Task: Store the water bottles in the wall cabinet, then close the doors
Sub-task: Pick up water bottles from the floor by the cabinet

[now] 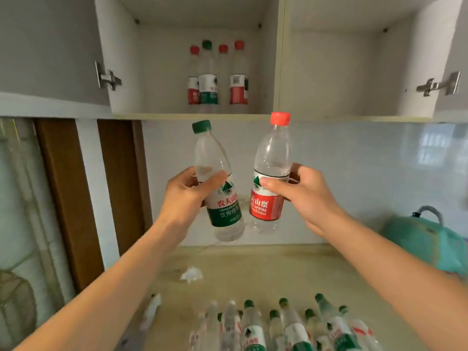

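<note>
White tiled wall is running behind a pale beige countertop (266, 269), and above it the white wall cabinet (195, 116) is standing with both doors swung wide, four capped bottles (215, 77) grouped at the back of its left compartment. Just below the cabinet's front edge, the left hand (184, 196) is wrapping fingers and thumb round a clear plastic green-capped, green-labelled water bottle (217, 178), tilted slightly left, while the right hand (301, 196) is gripping a clear plastic red-capped, red-labelled water bottle (272, 173), nearly upright with its cap level with that edge. Far below the cabinet, a cluster of clear green-capped bottles (291, 325) is waiting on the countertop near the camera, and a teal kettle-like vessel (425, 239) is sitting below the cabinet's right compartment. By my reading, the storing step is under way and far from done: both bottles need lifting over the shelf lip and standing beside the four inside, without knocking them over.
</note>
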`<move>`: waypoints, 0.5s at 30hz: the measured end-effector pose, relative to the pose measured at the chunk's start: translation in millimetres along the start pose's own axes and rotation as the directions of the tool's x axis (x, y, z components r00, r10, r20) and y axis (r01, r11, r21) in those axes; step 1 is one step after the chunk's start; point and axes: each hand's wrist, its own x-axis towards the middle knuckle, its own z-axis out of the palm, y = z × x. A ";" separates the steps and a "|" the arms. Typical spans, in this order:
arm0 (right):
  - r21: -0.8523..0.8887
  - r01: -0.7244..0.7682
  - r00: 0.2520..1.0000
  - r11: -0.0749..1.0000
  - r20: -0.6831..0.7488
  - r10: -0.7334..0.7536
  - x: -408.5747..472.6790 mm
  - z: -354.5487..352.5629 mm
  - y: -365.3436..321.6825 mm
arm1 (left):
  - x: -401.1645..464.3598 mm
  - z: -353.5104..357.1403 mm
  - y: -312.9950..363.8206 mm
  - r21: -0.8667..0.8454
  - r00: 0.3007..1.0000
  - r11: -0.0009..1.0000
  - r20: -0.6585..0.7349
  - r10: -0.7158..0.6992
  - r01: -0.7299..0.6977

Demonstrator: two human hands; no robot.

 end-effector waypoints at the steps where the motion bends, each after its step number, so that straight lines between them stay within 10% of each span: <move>1: 0.016 0.037 0.999 0.999 0.000 -0.037 16.1 -0.2 -10.0 | 13.5 -0.3 12.0 0.002 0.999 1.000 -0.030 0.015 -0.015; 15: 0.027 0.313 0.931 0.949 -0.203 -0.302 193.8 28.0 -99.7 | 186.8 -30.2 122.8 -0.098 0.973 0.970 -0.076 0.216 -0.223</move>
